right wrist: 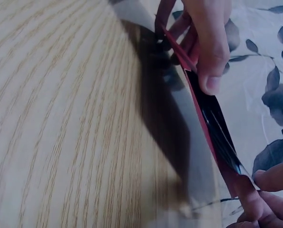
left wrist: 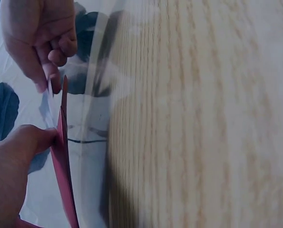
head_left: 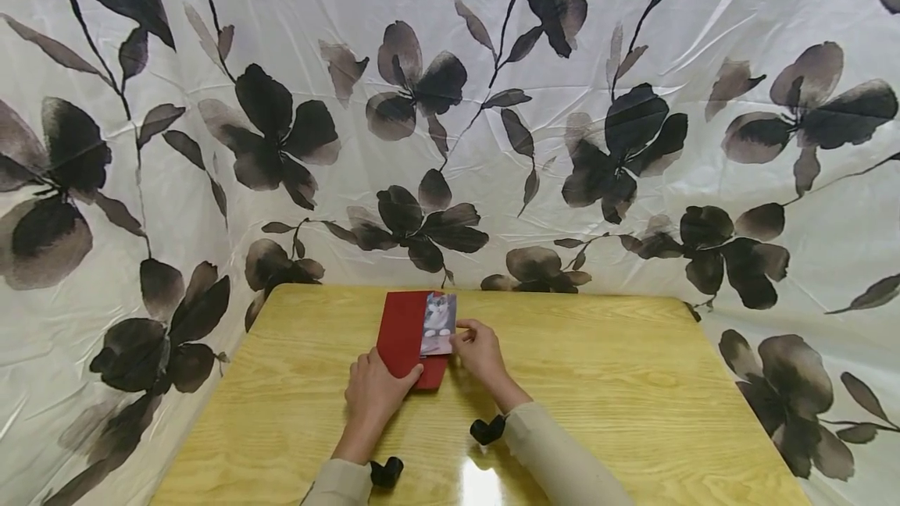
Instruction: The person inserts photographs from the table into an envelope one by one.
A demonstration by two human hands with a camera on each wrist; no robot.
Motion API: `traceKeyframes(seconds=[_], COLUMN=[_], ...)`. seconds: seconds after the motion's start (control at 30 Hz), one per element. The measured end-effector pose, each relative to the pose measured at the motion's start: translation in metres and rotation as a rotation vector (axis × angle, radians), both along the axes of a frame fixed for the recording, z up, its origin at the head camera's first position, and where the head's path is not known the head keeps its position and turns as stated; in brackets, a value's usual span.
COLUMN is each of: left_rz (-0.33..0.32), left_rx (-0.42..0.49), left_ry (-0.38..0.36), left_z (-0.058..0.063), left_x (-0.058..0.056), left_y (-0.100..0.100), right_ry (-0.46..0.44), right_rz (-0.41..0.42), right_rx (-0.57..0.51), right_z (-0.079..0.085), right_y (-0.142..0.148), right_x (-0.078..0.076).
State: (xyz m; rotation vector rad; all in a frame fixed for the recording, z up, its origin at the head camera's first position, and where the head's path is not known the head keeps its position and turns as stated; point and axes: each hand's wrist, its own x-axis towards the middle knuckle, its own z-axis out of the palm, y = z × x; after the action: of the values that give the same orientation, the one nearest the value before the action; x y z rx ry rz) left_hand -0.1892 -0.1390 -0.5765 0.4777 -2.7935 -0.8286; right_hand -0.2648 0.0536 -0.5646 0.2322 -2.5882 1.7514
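A red paper envelope [head_left: 402, 330] is held above the yellow wooden table, and it appears edge-on in the left wrist view. My left hand [head_left: 376, 390] grips its lower left part, thumb across the front. A small card with a picture of a cat [head_left: 439, 322] lies against the envelope's right side. With thumb and fingers, my right hand [head_left: 481, 354] pinches the card's right edge. In the right wrist view a dark glossy surface [right wrist: 215, 123] shows beside the red paper; how far the card sits inside the envelope I cannot tell.
The wooden table [head_left: 598, 381] extends around both hands, with a bright reflection near its front. Behind it and at the sides hangs a white cloth [head_left: 534, 123] printed with dark flowers. A black wrist device [head_left: 487, 430] sits at each sleeve.
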Motion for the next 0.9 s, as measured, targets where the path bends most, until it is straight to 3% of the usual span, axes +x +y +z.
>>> traceKeyframes(seconds=[0.4, 0.9], left_rz=[0.002, 0.001], left_rx=[0.001, 0.004], left_ry=[0.007, 0.002], left_z=[0.002, 0.002], left_x=[0.000, 0.001], left_y=[0.002, 0.002], right_ry=[0.028, -0.001], right_rz=[0.011, 0.014], right_rx=[0.050, 0.020], right_z=[0.001, -0.004], right_y=[-0.007, -0.015], right_x=[-0.005, -0.003])
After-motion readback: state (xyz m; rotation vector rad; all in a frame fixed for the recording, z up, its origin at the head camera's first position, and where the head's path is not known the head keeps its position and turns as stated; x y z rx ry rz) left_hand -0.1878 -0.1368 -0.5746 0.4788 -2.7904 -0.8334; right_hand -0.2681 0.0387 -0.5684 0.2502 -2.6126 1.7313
